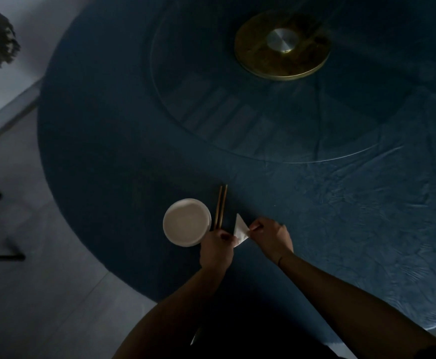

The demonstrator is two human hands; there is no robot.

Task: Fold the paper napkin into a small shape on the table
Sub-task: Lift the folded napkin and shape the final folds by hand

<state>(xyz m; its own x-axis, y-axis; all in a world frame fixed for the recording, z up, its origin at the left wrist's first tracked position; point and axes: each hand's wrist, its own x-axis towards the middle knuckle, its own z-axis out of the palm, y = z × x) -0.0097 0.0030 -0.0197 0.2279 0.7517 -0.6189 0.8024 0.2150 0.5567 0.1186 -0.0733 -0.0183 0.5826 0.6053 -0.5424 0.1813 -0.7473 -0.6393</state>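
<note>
Head view, dim light: the napkin [240, 230] lay on the dark blue table [113, 141] near the person's edge, already reduced to a small white triangle with its apex pointing away. The left hand [215, 248] sat at the napkin's near-left corner, fingers curled together and apparently pinching that corner; the exact contact was too dark to confirm. The right hand [271, 237] met the right edge, thumb and forefinger closed in a pinch on the paper, remaining fingers tucked. Just left of the napkin lay a pair of chopsticks [220, 207], parallel and apart from the paper, and beyond them a white bowl [187, 222], which the left hand partly overlapped in the picture; whether it touched could not be told. A brass turntable hub [281, 45] sat well away at the table's centre. Judgement: the fold was midway, a triangle formed and a further fold or crease in hand. To do it well, the left pinch should anchor the corner flat against the table while the right brings its edge across squarely, lining up edges before pressing. The crease should be run with a fingertip from the fold's middle outward. Thin paper tears easily, so pressure should be light. The left elbow should stay clear of the chopsticks.
</note>
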